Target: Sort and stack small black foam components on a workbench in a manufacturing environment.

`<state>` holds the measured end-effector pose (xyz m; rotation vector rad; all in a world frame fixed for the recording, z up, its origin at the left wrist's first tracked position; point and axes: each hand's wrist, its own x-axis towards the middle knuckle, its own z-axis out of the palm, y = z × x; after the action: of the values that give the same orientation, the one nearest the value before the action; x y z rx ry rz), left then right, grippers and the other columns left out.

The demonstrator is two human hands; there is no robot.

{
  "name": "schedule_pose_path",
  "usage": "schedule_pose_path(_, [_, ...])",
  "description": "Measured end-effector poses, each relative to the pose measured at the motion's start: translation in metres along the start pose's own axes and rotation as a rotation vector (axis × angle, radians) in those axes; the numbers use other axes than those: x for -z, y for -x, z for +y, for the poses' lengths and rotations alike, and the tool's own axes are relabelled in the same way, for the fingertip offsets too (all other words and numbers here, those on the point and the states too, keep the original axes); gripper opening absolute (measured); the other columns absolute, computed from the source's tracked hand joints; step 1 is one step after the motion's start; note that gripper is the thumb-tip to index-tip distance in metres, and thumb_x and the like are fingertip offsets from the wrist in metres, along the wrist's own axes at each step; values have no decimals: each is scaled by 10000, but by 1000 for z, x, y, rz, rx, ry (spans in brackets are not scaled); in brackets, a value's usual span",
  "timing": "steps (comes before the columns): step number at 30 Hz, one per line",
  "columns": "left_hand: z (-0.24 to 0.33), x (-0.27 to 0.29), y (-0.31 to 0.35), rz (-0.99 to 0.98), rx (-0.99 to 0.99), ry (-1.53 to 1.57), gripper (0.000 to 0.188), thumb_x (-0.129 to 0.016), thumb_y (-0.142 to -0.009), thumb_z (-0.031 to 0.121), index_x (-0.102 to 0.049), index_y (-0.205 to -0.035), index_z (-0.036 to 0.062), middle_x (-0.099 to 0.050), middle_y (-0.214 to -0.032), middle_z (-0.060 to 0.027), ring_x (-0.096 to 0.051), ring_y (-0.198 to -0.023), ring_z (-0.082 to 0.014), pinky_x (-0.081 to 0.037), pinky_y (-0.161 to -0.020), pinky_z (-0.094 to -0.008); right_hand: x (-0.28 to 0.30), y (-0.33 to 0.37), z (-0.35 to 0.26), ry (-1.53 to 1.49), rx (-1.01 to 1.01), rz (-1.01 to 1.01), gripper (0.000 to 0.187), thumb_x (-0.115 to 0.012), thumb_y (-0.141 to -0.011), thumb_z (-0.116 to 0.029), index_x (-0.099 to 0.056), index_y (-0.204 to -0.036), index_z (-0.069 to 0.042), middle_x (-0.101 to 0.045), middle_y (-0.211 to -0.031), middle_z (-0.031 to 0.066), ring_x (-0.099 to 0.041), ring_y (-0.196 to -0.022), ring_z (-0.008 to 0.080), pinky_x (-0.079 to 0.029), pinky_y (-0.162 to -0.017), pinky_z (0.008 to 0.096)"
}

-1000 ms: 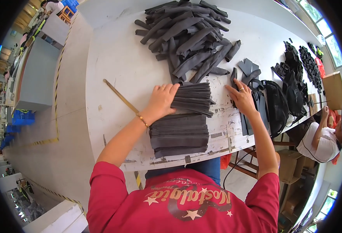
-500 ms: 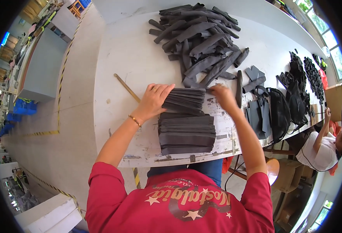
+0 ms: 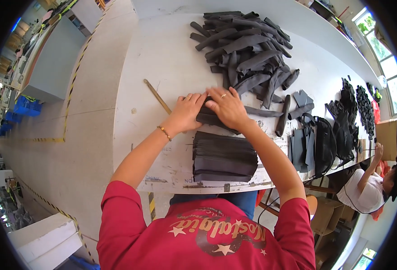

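Dark grey fabric strips form a stack (image 3: 216, 120) on the white table, partly hidden under my hands. My left hand (image 3: 187, 113) grips its left end, fingers together along the far side. Across its top lies my right hand (image 3: 229, 110), fingers stretched out and its thumb beside my left fingertips. Nearer to me sits a second, neatly layered stack of dark grey fabric strips (image 3: 225, 157), touched by neither hand. One loose strip (image 3: 263, 112) extends rightward from beside my right hand. Beyond both hands rises a big heap of curled dark fabric strips (image 3: 248, 49).
A wooden stick (image 3: 157, 95) lies left of my hands. To the right are flat grey pieces (image 3: 302, 150), a black mesh bag (image 3: 325, 146) and more black pieces (image 3: 344, 108). Another person (image 3: 365, 189) works at the table's far right.
My right hand has come leftward from the strip ends onto the farther stack, meeting my left hand. A loose strip now stretches out to the right. The view has shifted slightly.
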<state>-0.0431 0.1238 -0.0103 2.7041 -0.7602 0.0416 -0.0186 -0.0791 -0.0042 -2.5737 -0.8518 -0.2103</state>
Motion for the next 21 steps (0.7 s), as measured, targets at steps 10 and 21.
schedule_pose_path(10, [-26, 4, 8, 46, 14, 14, 1082, -872, -571, 290, -326, -1480, 72, -459, -1370, -135, -435, -1288, -305, -365, -1050, -442, -23, -15, -13, 146, 6, -148, 621, -437, -974, -540, -493, -1350, -48, -607, -1185, 162, -537, -1137, 319, -356, -991, 452])
schedule_pose_path(21, [-50, -11, 26, 165, 112, 262, 1131, -893, -538, 298, -307, -1474, 54, -428, -1403, -169, -413, -1309, -356, -339, -1116, -458, -10, -79, -53, 301, 133, 141, 743, -408, -983, -549, -334, -1466, 12, -349, -1524, 190, -285, -1433, 349, -166, -1171, 531])
